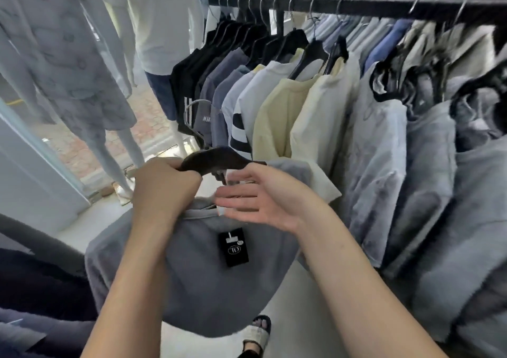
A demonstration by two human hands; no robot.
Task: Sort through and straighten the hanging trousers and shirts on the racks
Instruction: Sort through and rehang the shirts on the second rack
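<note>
Head view, I'm reading this off the feed. Left grip [164,185] is clenched round the left end of a dark hanger [216,160], knuckles up, grasping it firmly. The hanger's metal hook [192,111] points up and is off the rail. Right grip [263,201] is released, with fingers straight and spread, pointing left just under the hanger at the collar of the grey shirt [197,289]. I can't tell if the fingertips actually touch the collar. The grey shirt is off the rack, held low in front of the body and drooping under both forearms. One shoulder reaches up to the hanger's right end, and I can't tell whether the hanger is threaded inside the shirt. A black tag [233,248] with a round logo dangles from the collar area against the fabric. The black rail [356,1] runs across the upper right, packed with hanging shirts [301,105] on dark hangers. They go from black and navy on the left through white and cream to pale blue on the right, and the right end is motion-blurred. Two dressed mannequins [68,56] stand at left near a doorway. Dark garments [33,289] are at lower left. One sandalled foot [258,333] is on the pale floor below the shirt.
</note>
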